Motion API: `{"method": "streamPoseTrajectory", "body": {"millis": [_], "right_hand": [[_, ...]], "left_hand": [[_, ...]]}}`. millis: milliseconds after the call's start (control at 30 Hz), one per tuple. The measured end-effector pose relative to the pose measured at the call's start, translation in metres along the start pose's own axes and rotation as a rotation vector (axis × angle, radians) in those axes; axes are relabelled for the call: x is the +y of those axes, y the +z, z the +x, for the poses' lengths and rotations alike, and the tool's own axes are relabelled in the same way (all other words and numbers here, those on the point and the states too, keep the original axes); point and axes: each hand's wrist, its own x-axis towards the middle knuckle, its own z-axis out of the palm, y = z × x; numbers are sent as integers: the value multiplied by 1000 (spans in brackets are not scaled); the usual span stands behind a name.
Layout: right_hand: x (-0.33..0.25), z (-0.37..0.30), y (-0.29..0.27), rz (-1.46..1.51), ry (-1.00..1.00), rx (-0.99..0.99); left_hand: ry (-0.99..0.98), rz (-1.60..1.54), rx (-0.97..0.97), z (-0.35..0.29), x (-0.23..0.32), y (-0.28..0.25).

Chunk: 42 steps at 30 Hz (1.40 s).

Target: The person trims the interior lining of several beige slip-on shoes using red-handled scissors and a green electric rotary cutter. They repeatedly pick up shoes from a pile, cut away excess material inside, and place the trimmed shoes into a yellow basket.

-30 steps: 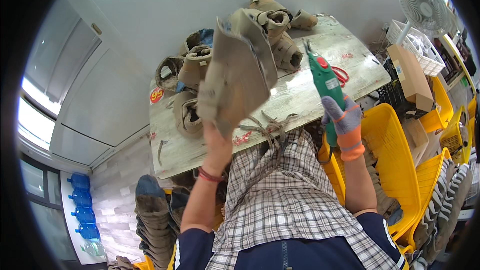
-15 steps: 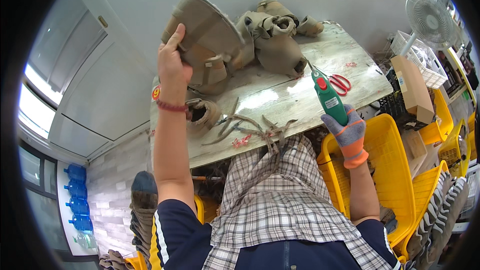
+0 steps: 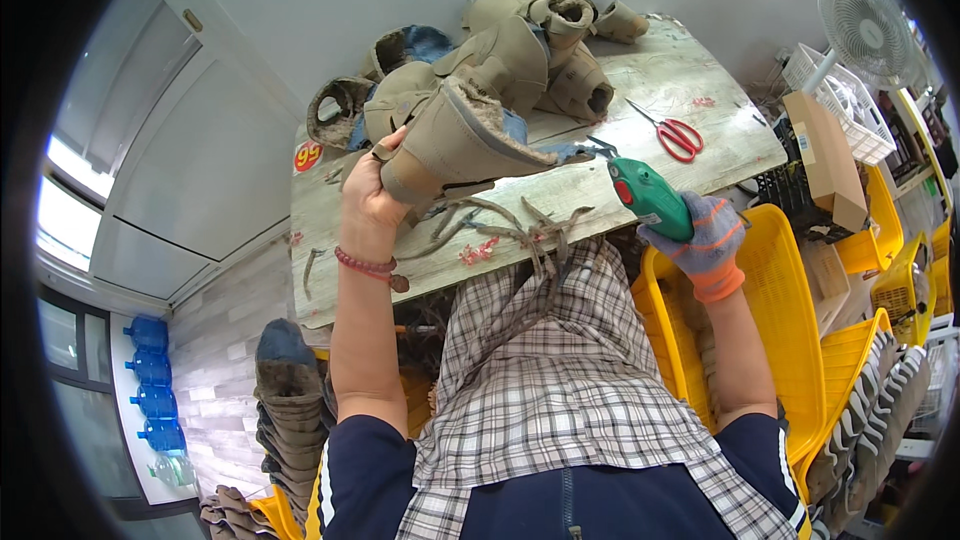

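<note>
My bare left hand (image 3: pixel 375 192) grips a tan, fleece-lined boot upper (image 3: pixel 440 152) by its left end, raised over the table. Its fuzzy opening faces up and right, and a thin blue-grey strip trails from its right edge. In a grey and orange glove, my right hand (image 3: pixel 698 235) is wrapped round a green electric hand trimmer (image 3: pixel 650 202) with a red button. The trimmer's slim metal tip points at the end of that strip; whether they touch I cannot tell. Red-handled scissors (image 3: pixel 679 139) lie on the table beyond the trimmer.
More boot uppers (image 3: pixel 515 55) are heaped at the back of the worn white table (image 3: pixel 690 90). Cut strips (image 3: pixel 490 230) lie along its near edge and on my checked apron. Yellow baskets (image 3: pixel 775 310) stand at my right, below a white fan (image 3: pixel 868 25).
The boot upper in my left hand has come down and turned, its fleecy opening now toward the trimmer. My right hand has tilted the trimmer leftward.
</note>
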Motion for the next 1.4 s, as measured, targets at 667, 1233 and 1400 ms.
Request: {"method": "streamPoseTrajectory", "body": {"millis": [667,1233,1400], "right_hand": [[-1,-6,5,169,-7,-93],[-39,14,16,343,199,-114],[-48,19,22,377,267,-116]], "left_hand": [[-61,-119,77,1,-22,-7],[323,80,-244,-21,-69,18],[446,254,-349,-26,-78,19]]}}
